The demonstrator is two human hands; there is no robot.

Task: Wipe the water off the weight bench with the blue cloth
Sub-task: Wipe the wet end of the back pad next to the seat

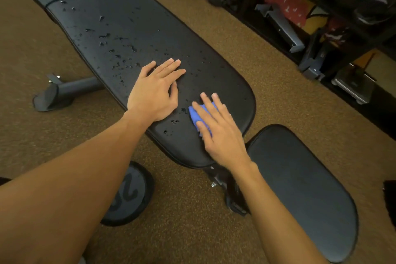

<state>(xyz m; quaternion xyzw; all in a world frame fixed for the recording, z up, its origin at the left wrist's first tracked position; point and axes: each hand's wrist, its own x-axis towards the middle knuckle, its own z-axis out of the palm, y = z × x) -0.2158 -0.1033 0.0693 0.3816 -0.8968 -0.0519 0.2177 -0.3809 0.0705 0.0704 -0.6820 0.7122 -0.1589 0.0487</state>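
where right hand [220,135] presses blue cloth [195,114], bench [150,28] edge near (left hand [153,91] flat)

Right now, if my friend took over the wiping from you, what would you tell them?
Left hand: flat on the weight bench, holding nothing.
Right hand: pressing the blue cloth flat near the pad's rounded end.
Done: little that I can tell; drops lie right beside the cloth.
Left: water drops scatter from the hands up past the far seam. Wipe that way.
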